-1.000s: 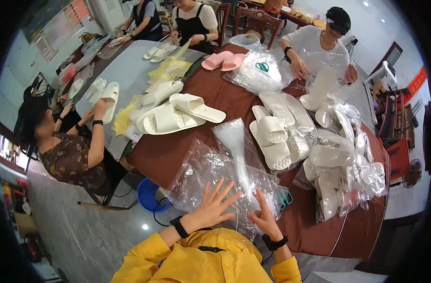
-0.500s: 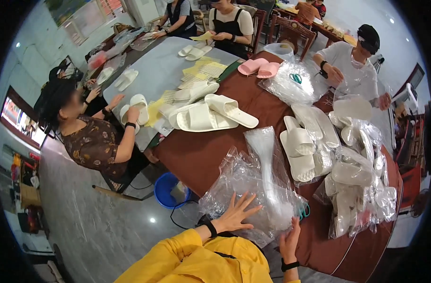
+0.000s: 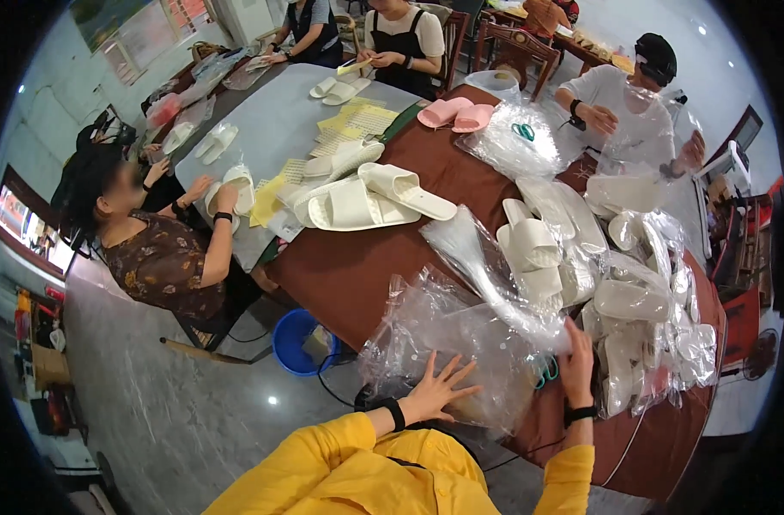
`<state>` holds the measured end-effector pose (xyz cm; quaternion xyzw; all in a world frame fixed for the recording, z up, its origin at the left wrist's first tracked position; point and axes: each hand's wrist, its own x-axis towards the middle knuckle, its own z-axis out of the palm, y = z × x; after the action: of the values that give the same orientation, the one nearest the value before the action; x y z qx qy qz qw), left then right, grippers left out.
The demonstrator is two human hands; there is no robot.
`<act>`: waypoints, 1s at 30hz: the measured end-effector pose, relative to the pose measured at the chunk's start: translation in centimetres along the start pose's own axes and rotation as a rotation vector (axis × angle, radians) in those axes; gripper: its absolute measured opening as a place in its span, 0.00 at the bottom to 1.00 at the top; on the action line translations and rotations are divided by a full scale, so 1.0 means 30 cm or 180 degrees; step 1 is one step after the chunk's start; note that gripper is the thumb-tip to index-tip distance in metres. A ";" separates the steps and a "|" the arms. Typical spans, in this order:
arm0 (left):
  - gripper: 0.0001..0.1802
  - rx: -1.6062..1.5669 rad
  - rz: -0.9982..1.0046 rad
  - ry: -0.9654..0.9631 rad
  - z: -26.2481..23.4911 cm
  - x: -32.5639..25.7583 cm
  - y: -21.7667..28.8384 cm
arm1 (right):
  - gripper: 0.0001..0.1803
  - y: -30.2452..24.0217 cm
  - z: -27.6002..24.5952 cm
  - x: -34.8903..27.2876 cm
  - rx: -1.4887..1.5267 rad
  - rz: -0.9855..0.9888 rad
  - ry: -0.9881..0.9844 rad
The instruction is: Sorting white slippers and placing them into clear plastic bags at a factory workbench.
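Note:
My left hand (image 3: 439, 390) lies flat with fingers spread on a pile of clear plastic bags (image 3: 443, 330) at the near edge of the brown table (image 3: 366, 266). My right hand (image 3: 578, 360) reaches up to the right side of the same pile, fingers touching the plastic next to a twisted bundle of bags (image 3: 486, 266). Green-handled scissors (image 3: 546, 371) lie just left of my right hand. White slippers (image 3: 533, 249) sit beyond the bags. Both my sleeves are yellow.
Bagged white slippers (image 3: 641, 300) are heaped at the right. More white slippers (image 3: 366, 202) and a pink pair (image 3: 456, 113) lie farther off. Several people sit around the tables. A blue bucket (image 3: 302, 343) stands on the floor at the left.
The view has shifted, so the table sits a little differently in the picture. My right hand has stretched farther up onto the plastic; my left hand stays spread on the bags.

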<state>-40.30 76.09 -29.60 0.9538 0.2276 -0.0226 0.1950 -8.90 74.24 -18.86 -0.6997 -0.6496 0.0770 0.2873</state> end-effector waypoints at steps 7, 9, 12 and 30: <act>0.54 0.0031 0.0573 -0.0230 -0.025 -0.031 -0.020 | 0.30 -0.072 -0.194 0.169 -0.0369 -0.0268 0.0110; 0.48 -0.0096 0.0560 0.0045 -0.031 -0.027 -0.014 | 0.28 -0.173 -0.226 0.211 -0.0372 -0.0373 0.0117; 0.46 -0.0028 0.0415 0.0272 -0.035 0.033 -0.001 | 0.26 -0.307 -0.239 0.224 -0.0536 -0.0661 0.0164; 0.44 -0.0308 -0.0671 0.0906 0.151 0.174 0.052 | 0.41 -0.103 0.282 -0.390 -0.0182 0.0549 -0.0289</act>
<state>-34.71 75.29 -33.89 0.9077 0.3524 0.1033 0.2030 -17.33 65.61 -27.36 -0.7567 -0.6012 0.1145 0.2299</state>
